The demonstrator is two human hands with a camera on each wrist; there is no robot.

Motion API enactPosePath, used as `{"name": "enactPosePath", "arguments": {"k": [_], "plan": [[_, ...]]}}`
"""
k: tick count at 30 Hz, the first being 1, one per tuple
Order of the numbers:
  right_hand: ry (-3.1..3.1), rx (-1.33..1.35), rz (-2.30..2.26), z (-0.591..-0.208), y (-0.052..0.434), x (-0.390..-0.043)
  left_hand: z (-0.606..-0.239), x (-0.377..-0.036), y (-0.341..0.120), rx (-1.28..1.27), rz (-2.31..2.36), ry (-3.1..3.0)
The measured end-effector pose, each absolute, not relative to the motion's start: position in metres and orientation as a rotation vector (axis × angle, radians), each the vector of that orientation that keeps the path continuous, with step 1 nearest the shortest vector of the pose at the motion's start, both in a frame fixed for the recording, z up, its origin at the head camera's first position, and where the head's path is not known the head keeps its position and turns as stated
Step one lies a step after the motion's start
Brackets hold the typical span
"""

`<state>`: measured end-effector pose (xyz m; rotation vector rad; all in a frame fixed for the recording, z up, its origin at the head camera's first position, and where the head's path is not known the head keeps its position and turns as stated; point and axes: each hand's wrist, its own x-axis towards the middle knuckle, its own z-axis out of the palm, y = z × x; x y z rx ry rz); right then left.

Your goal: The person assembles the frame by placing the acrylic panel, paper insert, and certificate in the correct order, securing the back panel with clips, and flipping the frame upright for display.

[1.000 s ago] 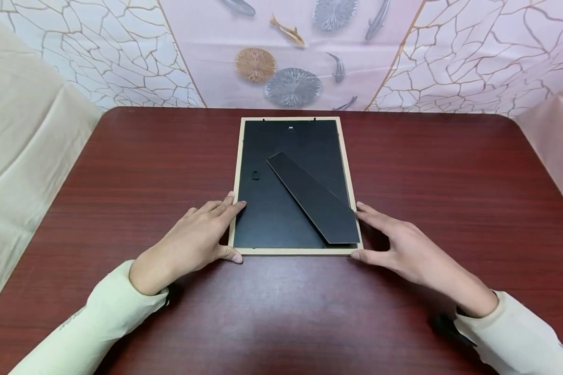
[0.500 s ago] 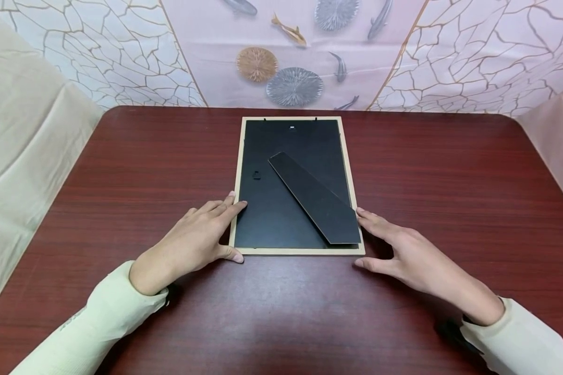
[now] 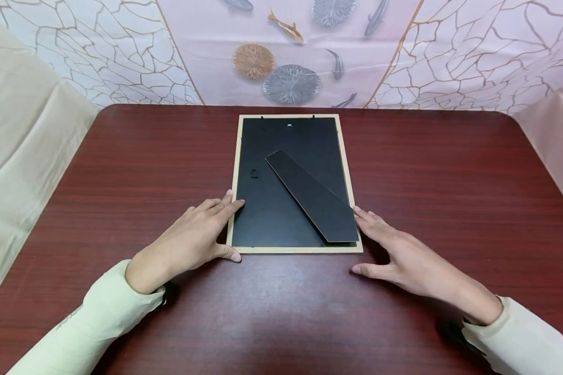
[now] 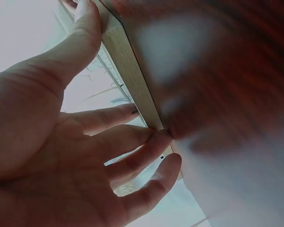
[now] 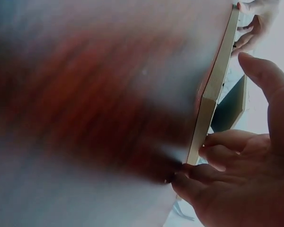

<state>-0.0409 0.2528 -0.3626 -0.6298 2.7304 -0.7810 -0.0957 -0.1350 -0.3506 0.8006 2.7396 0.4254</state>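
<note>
Head view evenly bright and sharp; both wrist views blurred, table [image 3: 450,172] washed by glare

**Matt board, pale wood, glossy worktop**

The picture frame [image 3: 293,250] had a pale, smooth wooden-looking rim. Its backing board [image 3: 267,208] was black and matt, like pressed card, as was the stand leg [image 3: 311,195] lying on it. The worktop [image 3: 450,177] showed red-brown wood grain with a soft sheen. Behind hung a smooth printed sheet [image 3: 291,47]; both sleeves [image 3: 89,328] looked like soft cream cloth.
</note>
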Motion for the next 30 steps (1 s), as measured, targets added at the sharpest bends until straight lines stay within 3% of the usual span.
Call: {"name": "enactPosePath", "arguments": {"k": [30], "plan": [[2.546,-0.420,-1.118,-0.366,0.243,-0.033,-0.352,-0.097,-0.137,0.796,0.442,2.730]]}}
